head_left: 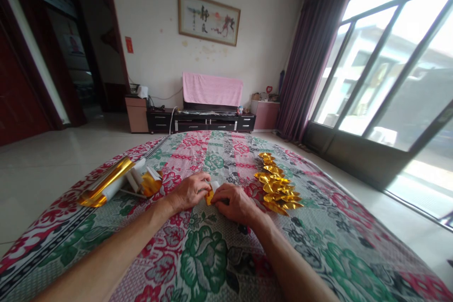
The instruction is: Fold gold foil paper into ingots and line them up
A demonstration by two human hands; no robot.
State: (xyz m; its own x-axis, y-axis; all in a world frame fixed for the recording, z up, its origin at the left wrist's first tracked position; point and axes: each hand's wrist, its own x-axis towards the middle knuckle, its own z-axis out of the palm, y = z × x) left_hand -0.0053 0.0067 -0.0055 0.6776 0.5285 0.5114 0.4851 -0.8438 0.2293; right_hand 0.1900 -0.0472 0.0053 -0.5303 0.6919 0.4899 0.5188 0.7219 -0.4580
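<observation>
Between my two hands a small piece of gold foil paper (209,196) with a white underside lies on the flowered tablecloth. My left hand (193,189) has its fingers closed on the paper's left edge. From the other side my right hand (231,200) pinches it, fingers curled, and covers part of it. To the right lies a cluster of folded gold paper ingots (278,186), pointed at both ends and set in overlapping rows. On the left are a loose roll of gold foil paper (109,181) and a stack of gold and white paper sheets (148,181).
The round table wears a red, green and grey flowered tablecloth (203,255). Beyond it, a low dark cabinet (208,121) carries something draped in a pink cloth (212,88). Purple curtains (304,52) and glass doors (382,66) stand at the right; a doorway is at the left.
</observation>
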